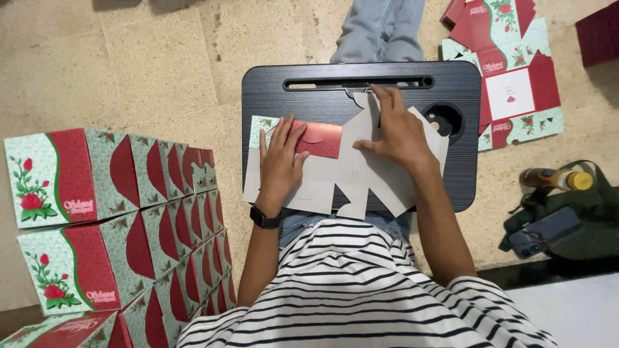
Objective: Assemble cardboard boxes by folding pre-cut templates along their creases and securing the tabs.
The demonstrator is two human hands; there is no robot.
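Note:
A flat die-cut cardboard box blank [361, 177] lies grey side up on a black lap tray [277, 96] across my legs. One flap is folded over and shows its red and green printed face [319, 138]. My left hand [282, 161] presses flat on that folded flap, fingers spread. My right hand [396, 132] lies palm down on the blank's upper right part, fingertips at a fold near the tray's far slot. Neither hand grips anything.
Rows of folded red and green rose-printed boxes [109, 219] stand on the floor at my left. More flat printed blanks [509, 71] lie at the far right. A dark bag with a bottle [558, 179] and a phone [545, 232] sits to my right.

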